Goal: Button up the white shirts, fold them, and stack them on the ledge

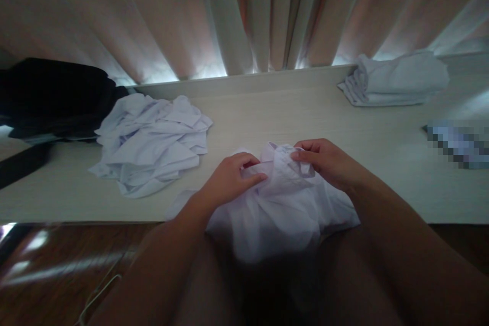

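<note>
"Spilling downward at the lower centre of the frame, the white cloth (275, 209) is grasped only near its top. Why so?"

"Because its weight seems to be taken by the table (267, 117), and perhaps by the lap, though the bottom of the frame is too dark for that to be told. Both hands can thus be given to one narrow edge."

"How is that edge held?"

"By the left hand (225, 178) it is caught between the thumb, laid in front, and the fingers behind. By the right hand (324, 160) a fold is pinched between thumb and forefinger, so the stretch between them can be kept in view."

"And the look of it?"

"Thin, soft and much crumpled, with a faint lilac tint. Loose folds are bunched at the middle, and a flap is spread out at its right."

"What is found around it?"

"At the left of the frame a rumpled white heap (153, 142) is piled, with a black pile (57, 97) just beside it. At the upper right, a folded white stack (401, 81) is set against the back edge, probably so that it is kept apart from the loose heap. Beyond, the back is closed off by pleated curtains (153, 15)."
</note>
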Motion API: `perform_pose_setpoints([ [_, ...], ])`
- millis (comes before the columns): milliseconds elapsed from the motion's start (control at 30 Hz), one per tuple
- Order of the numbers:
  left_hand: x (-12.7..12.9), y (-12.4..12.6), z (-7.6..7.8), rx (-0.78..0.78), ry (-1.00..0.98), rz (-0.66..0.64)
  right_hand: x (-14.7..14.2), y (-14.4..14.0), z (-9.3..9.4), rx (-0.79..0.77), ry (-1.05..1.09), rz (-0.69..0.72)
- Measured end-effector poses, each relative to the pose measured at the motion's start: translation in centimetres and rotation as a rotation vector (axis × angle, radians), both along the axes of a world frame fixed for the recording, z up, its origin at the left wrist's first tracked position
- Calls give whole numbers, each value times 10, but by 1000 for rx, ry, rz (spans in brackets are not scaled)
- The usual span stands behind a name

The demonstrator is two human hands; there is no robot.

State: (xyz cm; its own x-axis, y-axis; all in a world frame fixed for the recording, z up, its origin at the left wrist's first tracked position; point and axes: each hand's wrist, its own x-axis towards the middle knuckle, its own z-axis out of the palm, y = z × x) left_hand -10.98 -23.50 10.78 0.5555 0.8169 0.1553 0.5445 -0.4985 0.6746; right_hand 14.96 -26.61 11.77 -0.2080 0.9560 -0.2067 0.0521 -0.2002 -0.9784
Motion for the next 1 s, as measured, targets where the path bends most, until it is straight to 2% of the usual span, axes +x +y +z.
perform_pose_setpoints([
  [133,-1,2,2,18,35,43,3,8,-9,16,-24,-75],
  [233,-2,2,3,26,50,152,1,14,-16,128,-142,-176],
  [300,-2,2,2,27,65,224,-4,12,-14,361,-284,-374],
  [367,-2,4,-1,24,64,261,-11,5,-6,683,-407,-578],
  [400,-3,5,-3,20,59,270,-15,-1,-1,819,-442,-612],
  [433,-3,7,-5,16,56,278,-18,-8,4,917,-469,-580],
  [467,-3,8,-8,13,56,288,-21,-14,9,968,-505,-483],
  [533,-4,12,-12,16,82,304,-25,-24,14,917,-649,-217],
  [600,-5,16,-16,27,142,301,-27,-26,11,748,-843,-49],
  [667,-7,18,-20,39,215,289,-27,-22,2,604,-969,-17],
  [767,-7,19,-24,29,238,312,-25,-10,-10,558,-990,48],
  [833,-5,19,-26,-24,155,351,-23,-5,-12,517,-927,68],
  [1000,-3,17,-22,-219,-191,414,-19,-3,-4,367,-687,-34],
])
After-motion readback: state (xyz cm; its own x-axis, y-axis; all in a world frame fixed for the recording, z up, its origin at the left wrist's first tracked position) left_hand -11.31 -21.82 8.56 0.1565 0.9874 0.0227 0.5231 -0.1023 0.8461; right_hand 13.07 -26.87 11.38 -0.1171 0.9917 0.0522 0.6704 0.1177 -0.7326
